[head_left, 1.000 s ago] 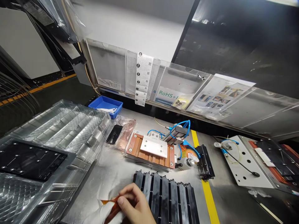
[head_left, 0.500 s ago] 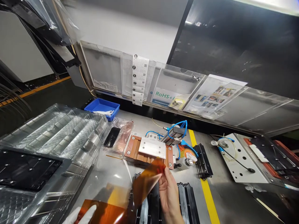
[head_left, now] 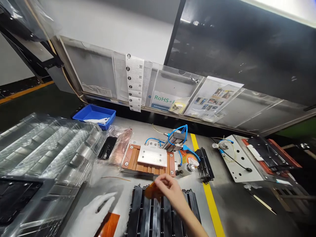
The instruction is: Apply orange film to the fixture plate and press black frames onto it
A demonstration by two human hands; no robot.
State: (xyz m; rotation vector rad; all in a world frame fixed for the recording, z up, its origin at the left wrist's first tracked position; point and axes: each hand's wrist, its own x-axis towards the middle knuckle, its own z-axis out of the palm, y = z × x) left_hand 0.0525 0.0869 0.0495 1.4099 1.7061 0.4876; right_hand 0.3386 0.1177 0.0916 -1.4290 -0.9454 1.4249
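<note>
My right hand, bare, pinches a translucent amber film by its edge, above several black ribbed parts lying side by side on the metal table. My left hand, in a white glove, is at the lower left with thumb and fingers apart. Below its fingers a second amber sheet shows, partly cut off by the frame's bottom edge. Whether the glove touches that sheet is unclear. Beyond my right hand stands a brown fixture with a silver plate on top.
Clear plastic trays fill the left side. Behind them sits a blue bin. A phone lies left of the fixture. Another black part rests by the yellow tape. A white-plated fixture stands at right.
The film in my right hand now hangs over the black parts, with less of it showing. My left hand has come further into view and its fingers have spread off the amber sheet. The camera view has shifted.
</note>
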